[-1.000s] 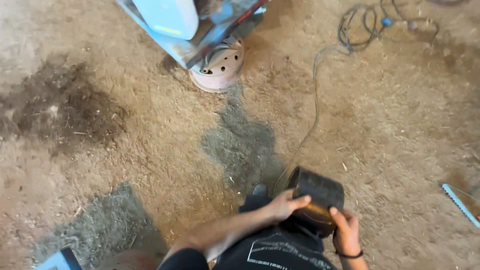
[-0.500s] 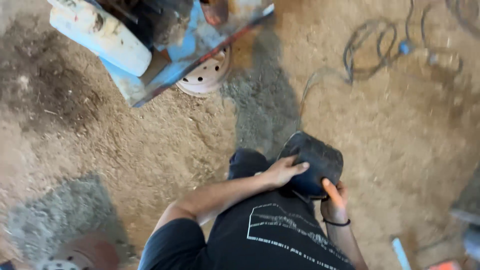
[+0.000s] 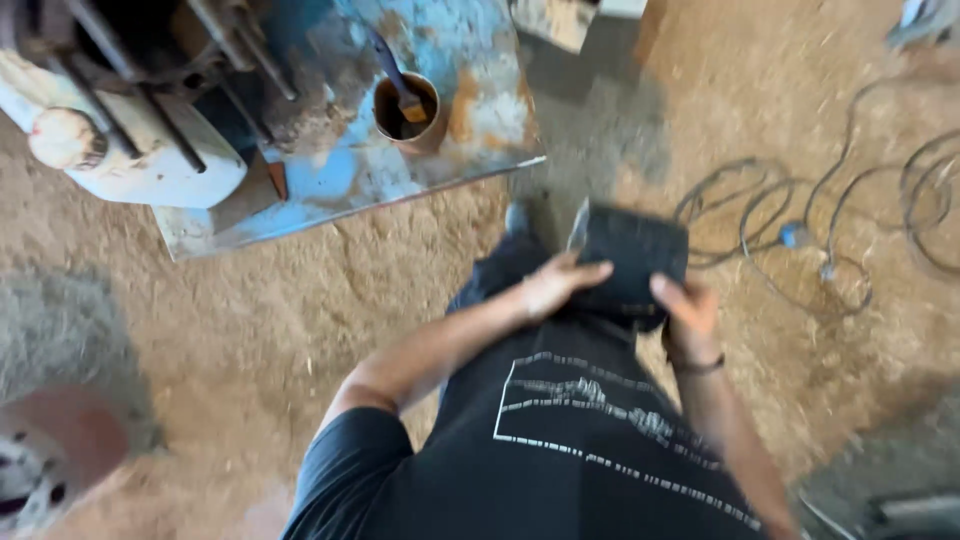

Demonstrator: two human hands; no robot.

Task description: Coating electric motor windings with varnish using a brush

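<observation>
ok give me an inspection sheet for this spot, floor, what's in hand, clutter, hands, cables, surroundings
surface: sandy dirt floor with dark patches
job's things: dark boxy object, blurred, held in front of the body
clutter: rusty can with a brush in it, on a blue worn metal panel
grippers: left hand and right hand both grip the object's sides
cables: loose cable coils on the floor, right of the object
surroundings: white tank upper left; round reddish shape lower left, blurred

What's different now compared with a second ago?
The blue machine with its rusty can has come closer, filling the upper left, and the cables have spread wider on the right. Both hands, left hand and right hand, still grip the black block.
</observation>
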